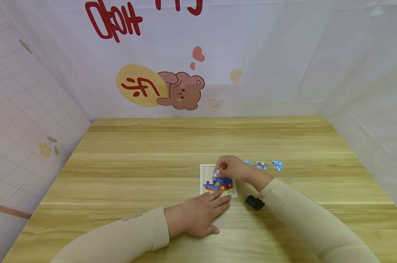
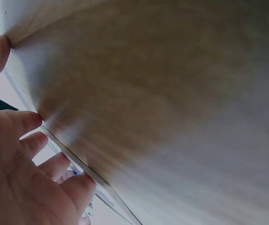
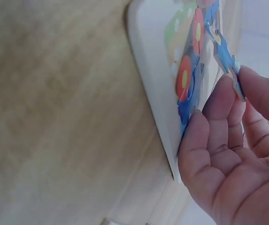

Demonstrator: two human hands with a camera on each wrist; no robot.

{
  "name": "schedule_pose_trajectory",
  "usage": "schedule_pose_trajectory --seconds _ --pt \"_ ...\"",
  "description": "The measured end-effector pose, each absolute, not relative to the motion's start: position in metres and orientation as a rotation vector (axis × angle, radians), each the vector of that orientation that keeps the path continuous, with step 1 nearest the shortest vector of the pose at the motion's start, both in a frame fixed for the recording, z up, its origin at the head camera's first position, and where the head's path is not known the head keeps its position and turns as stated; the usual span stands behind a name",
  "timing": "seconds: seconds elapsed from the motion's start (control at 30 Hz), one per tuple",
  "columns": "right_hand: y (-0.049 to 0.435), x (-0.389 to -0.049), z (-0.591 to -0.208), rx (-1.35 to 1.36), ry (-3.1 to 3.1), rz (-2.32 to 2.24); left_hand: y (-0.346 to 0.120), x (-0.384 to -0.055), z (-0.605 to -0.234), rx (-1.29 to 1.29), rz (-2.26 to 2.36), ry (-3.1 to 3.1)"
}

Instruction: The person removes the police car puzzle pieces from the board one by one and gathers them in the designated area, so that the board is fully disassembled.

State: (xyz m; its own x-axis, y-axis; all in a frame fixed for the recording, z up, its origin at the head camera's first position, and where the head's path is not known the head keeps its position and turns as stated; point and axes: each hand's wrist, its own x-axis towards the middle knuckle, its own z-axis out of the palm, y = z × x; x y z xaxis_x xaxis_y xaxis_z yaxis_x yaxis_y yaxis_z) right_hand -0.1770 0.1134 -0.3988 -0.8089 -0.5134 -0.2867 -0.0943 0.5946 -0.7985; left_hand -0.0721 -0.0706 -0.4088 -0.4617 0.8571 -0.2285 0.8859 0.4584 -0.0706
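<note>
A small white-framed jigsaw board [image 1: 201,180] lies on the wooden table, with blue train pieces [image 1: 226,180] and red wheels fitted in its lower part. Over its middle, my right hand [image 1: 234,168] pinches a light-blue jigsaw piece [image 3: 235,79] between thumb and fingers, tilted up from the picture. The other right fingers rest by the board's edge in the right wrist view. My left hand [image 1: 203,213] lies palm down with fingers spread, its fingertips [image 2: 80,183] on the board's near edge.
Several loose jigsaw pieces [image 1: 260,164] lie to the right of the board, partly behind the right forearm. A black object [image 1: 255,202] sits beside the right sleeve, at the wrist. Behind the table [image 1: 146,146] hangs a printed white cloth [image 1: 251,95].
</note>
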Motion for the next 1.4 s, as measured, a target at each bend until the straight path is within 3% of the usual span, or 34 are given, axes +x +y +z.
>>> schedule_pose_trajectory --seconds 0.57,1.4 --pt "0.141 -0.18 -0.382 -0.421 2.366 -1.234 -0.067 -0.068 -0.406 1.473 -0.284 2.533" --pt "0.233 -0.187 -0.369 -0.311 2.302 -1.233 -0.068 -0.068 -0.406 1.494 -0.241 2.528"
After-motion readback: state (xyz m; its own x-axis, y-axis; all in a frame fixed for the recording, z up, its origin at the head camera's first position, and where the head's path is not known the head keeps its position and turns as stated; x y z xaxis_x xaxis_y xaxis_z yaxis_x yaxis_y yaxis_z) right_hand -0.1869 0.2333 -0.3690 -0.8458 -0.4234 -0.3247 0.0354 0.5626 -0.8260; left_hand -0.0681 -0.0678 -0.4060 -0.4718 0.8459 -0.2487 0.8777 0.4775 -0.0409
